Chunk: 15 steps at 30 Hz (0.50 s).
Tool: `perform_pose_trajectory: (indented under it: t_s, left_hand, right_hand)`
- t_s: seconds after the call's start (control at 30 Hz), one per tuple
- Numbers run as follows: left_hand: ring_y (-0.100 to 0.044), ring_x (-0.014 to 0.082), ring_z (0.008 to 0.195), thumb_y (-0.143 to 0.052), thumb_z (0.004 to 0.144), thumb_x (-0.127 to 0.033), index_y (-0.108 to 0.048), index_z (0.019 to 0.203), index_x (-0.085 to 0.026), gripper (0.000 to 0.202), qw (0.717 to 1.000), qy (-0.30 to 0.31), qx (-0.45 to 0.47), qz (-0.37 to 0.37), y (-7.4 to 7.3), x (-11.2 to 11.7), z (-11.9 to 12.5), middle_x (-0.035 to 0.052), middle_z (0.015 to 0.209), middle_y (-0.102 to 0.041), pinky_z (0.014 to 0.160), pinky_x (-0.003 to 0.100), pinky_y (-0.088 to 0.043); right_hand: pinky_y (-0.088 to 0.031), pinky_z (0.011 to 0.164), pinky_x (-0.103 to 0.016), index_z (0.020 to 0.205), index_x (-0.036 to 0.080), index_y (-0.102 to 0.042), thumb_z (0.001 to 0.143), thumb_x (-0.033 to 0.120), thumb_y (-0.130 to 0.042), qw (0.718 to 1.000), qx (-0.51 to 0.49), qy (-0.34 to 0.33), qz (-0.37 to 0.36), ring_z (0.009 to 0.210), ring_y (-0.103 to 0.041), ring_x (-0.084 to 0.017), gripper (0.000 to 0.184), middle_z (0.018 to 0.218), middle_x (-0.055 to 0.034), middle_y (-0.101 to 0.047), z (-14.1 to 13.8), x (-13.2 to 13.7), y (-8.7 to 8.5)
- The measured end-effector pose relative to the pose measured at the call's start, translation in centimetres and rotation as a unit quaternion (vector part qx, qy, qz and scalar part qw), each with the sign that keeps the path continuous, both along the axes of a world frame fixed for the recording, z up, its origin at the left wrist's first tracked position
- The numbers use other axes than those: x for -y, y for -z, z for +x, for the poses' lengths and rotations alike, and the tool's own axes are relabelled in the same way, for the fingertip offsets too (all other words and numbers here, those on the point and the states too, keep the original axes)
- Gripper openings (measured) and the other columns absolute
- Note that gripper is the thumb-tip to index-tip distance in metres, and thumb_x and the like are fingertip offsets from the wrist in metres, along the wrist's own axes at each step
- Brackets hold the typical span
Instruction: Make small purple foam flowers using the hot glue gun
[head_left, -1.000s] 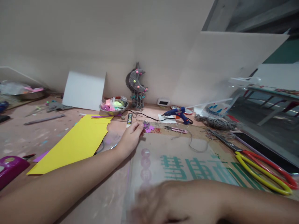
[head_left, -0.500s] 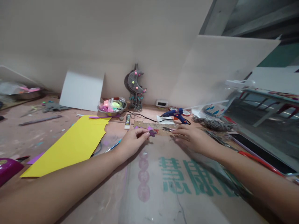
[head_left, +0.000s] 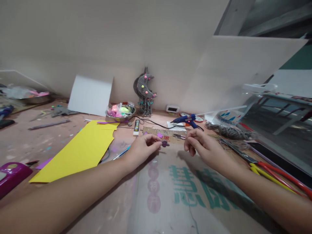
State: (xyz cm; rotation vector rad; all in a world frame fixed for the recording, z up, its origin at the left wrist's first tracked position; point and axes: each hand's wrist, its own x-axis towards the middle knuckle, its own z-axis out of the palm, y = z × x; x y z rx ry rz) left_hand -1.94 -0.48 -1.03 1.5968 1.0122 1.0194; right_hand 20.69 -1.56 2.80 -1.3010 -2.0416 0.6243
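My left hand (head_left: 142, 149) pinches a small purple flower-shaped cutout (head_left: 165, 143) just above the cardboard sheet (head_left: 175, 191) with green print. My right hand (head_left: 202, 145) hovers a little to the right of it with fingers curled and pressed together; what they hold, if anything, is too small to name. Another purple cutout (head_left: 160, 135) lies on the cardboard behind the hands. Small snips (head_left: 179, 136) rest between the hands at the far edge.
A yellow paper sheet (head_left: 80, 149) lies at left. A blue glue gun (head_left: 186, 120), a steel bowl of coloured bits (head_left: 120, 112), a moon-shaped craft (head_left: 144, 89), twine (head_left: 227, 130) and red-and-yellow scissors (head_left: 273, 170) surround the work area. A magenta object (head_left: 11, 174) sits at far left.
My right hand came forward from near my body to beside my left hand, then lifted off the cardboard with fingers curled. My left hand raised the purple cutout slightly rightward.
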Motion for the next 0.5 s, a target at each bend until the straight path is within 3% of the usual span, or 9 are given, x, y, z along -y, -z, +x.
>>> perform_pose_trajectory:
  t_s: [0.13,0.33,0.5]
  left_hand:
    - [-0.062,0.0148,0.073,-0.057,0.077,-0.029,-0.061,0.087,-0.016,0.017,1.000,0.002,0.008,0.017,0.1,0.2,0.1,0.0044,0.080,-0.067,0.062,0.023,-0.047]
    - [-0.062,0.0136,0.074,-0.055,0.077,-0.021,-0.065,0.082,-0.017,0.011,0.992,0.009,-0.067,0.105,-0.2,0.7,0.0,0.0014,0.080,-0.068,0.069,0.023,-0.047]
    - [-0.063,0.0127,0.076,-0.051,0.080,-0.018,-0.065,0.085,-0.018,0.014,0.990,0.058,-0.048,0.120,-0.5,1.1,0.2,0.0004,0.082,-0.069,0.072,0.023,-0.048]
  right_hand:
    - [-0.042,0.048,-0.023,0.087,0.020,-0.041,0.086,0.036,-0.046,0.980,-0.159,-0.035,-0.112,0.047,-0.049,-0.009,0.017,0.058,0.0057,-0.052,-2.8,0.3,-0.4]
    - [-0.036,0.041,-0.019,0.106,0.017,-0.046,0.081,0.044,-0.055,0.946,-0.224,-0.019,-0.231,0.052,-0.059,-0.012,0.038,0.060,0.0019,-0.058,-3.8,0.1,1.6]
    - [-0.035,0.042,-0.018,0.103,0.018,-0.049,0.077,0.034,-0.063,0.931,-0.269,-0.025,-0.247,0.058,-0.060,-0.011,0.035,0.069,-0.0008,-0.061,-3.7,0.2,2.4]
